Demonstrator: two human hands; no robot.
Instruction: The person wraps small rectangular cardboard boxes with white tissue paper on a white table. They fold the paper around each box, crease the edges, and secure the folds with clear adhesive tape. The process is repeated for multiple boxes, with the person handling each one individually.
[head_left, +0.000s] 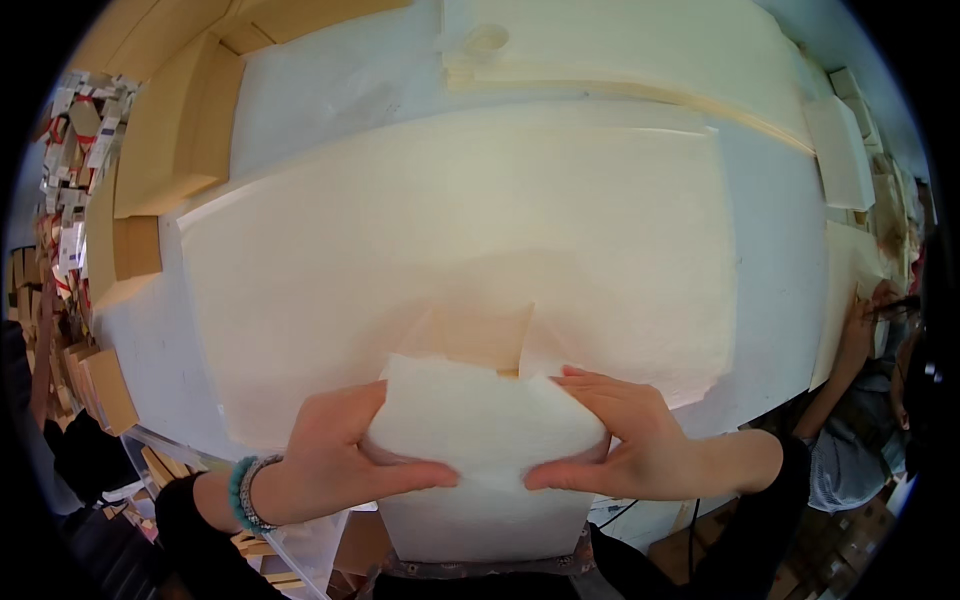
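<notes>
Close to my body, a white paper-covered piece (487, 420), box-like in shape, is gripped from both sides. My left hand (337, 439) holds its left side, with the thumb lying across the near face. On the opposite side my right hand (630, 439) does the same, thumb pointing inward. A beige inner panel (480, 337) and an upright flap show at the far end of the piece. The fingers underneath are partly hidden. Beyond the hands, large cream paper sheets (480, 202) lie on the light blue-grey table (772, 285).
Brown cardboard boxes (176, 127) line the table's left side. More pale sheets (630, 45) lie at the back, with a strip along their edge. A white box (840, 154) stands at the right, near another person's arm (844, 364). A clear plastic bin (315, 555) is below left.
</notes>
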